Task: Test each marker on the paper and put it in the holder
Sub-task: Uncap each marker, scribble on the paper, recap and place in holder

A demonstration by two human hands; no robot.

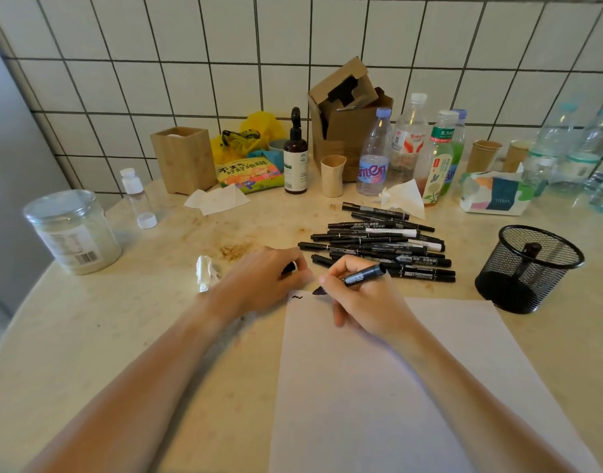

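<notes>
Head view, mesh holder (532,268) containing one marker (532,249)

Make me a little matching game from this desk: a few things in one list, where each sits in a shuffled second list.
Things:
1. mesh pen holder
2. pile of markers
3. glass jar
4. marker cap

Places:
A. far left of the table
B. in the left hand
C. right of the paper
D. just beyond the two hands

Pairs: 1-C, 2-D, 3-A, 4-B
</notes>
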